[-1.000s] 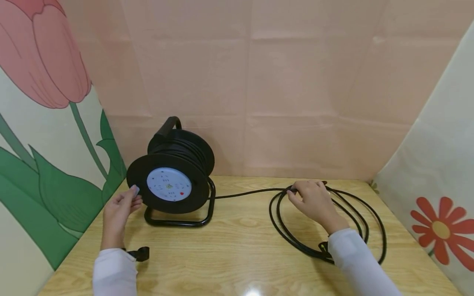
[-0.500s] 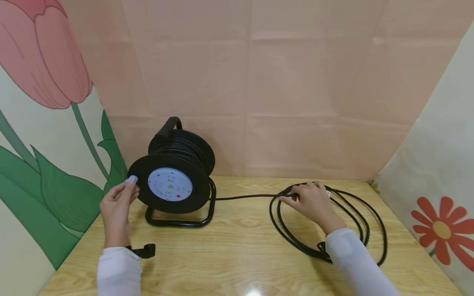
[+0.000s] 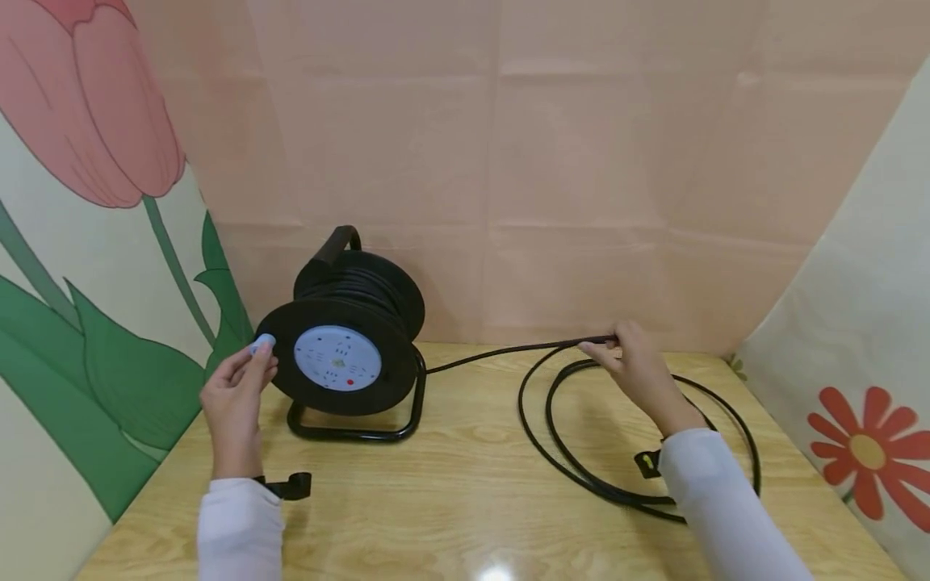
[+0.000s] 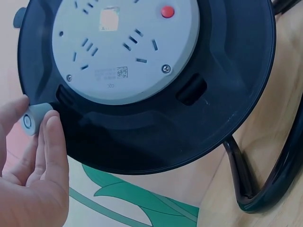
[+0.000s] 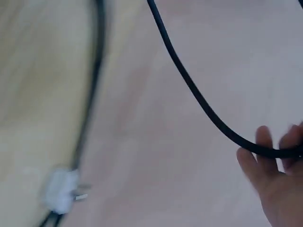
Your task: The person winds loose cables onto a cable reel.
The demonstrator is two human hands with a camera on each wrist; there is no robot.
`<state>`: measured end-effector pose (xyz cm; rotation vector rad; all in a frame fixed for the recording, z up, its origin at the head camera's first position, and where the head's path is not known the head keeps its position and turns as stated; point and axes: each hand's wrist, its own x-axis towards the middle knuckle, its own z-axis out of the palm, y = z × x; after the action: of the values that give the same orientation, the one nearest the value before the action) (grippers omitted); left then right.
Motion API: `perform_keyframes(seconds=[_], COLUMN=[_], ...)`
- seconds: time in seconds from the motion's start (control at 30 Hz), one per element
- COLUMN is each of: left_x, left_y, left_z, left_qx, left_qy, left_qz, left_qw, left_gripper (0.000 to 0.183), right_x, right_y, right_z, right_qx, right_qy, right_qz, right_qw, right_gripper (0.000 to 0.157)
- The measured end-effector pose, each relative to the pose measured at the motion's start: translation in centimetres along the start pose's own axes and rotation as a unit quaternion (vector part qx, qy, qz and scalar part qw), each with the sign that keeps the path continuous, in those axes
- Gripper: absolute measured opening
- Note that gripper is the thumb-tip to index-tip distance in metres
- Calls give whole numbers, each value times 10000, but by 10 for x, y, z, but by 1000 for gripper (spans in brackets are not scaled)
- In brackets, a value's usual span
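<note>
A black cable reel [image 3: 407, 298] stands on its tubular frame at the left, with cable wound on its drum. Its front disc carries a round pale socket panel [image 3: 337, 358] with a red button. My left hand [image 3: 236, 403] pinches the small grey knob [image 4: 37, 118] near the disc's rim between thumb and fingers. From the reel a black cable [image 3: 508, 349] runs right to my right hand [image 3: 643, 375], which grips it above the table. Loose loops of the same cable hang and lie below that hand. In the right wrist view the cable [image 5: 199, 97] passes through the fingers.
A blurred white plug [image 5: 61, 189] with metal prongs shows in the right wrist view. The wood-grain table [image 3: 436, 508] is bounded by a pink backdrop [image 3: 479, 161] behind and flower-printed sheets at both sides. Black straps sit on both wrists.
My right hand has risen off the table, lifting the cable and part of the coil. The left hand has carried the knob upward along the rim, and the disc has turned slightly.
</note>
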<state>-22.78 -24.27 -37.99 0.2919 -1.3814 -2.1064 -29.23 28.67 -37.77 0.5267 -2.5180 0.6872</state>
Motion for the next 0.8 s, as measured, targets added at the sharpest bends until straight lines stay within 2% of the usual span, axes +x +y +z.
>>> perform_keyframes(seconds=[0.1, 0.17, 0.23, 0.3, 0.4, 0.5, 0.57, 0.63, 0.7, 0.8], left_x=[1, 1, 2, 2, 2, 1, 1, 0, 0, -1], left_y=[-1, -1, -2, -2, -3, -4, -4, -3, -2, -1], left_z=[0, 0, -1, 0, 2, 3, 3, 2, 0, -3], left_qx=[2, 3, 15, -14, -96, -84, -20, 76, 116, 130], left_qy=[8, 46, 84, 103, 87, 54, 63, 82, 105, 146], left_qz=[17, -6, -23, -19, 25, 85, 71, 23, -28, -17], left_qw=[10000, 10000, 10000, 9999, 9999, 9999, 10000, 9999, 9999, 9998], left_gripper=[33, 32, 32, 32, 32, 33, 34, 36, 38, 39], right_x=[5, 7, 10, 10, 7, -10, -27, -45, -59, -66], right_y=[-27, -46, -59, -63, -45, -5, 23, 47, 62, 66], right_z=[-20, -36, -53, -67, -76, -64, -52, -41, -36, -37], right_qx=[147, 106, 10, -72, -127, 70, 170, 527, 853, 1266], right_qy=[464, 626, 501, 71, -891, -1722, -1955, -1944, -1985, -2143], right_qz=[-299, -533, -577, -379, 88, 587, 836, 1069, 1340, 1745], right_qw=[9984, 9966, 9971, 9992, 9959, 9833, 9770, 9736, 9672, 9527], right_gripper=[26, 27, 27, 28, 36, 42, 41, 36, 34, 53])
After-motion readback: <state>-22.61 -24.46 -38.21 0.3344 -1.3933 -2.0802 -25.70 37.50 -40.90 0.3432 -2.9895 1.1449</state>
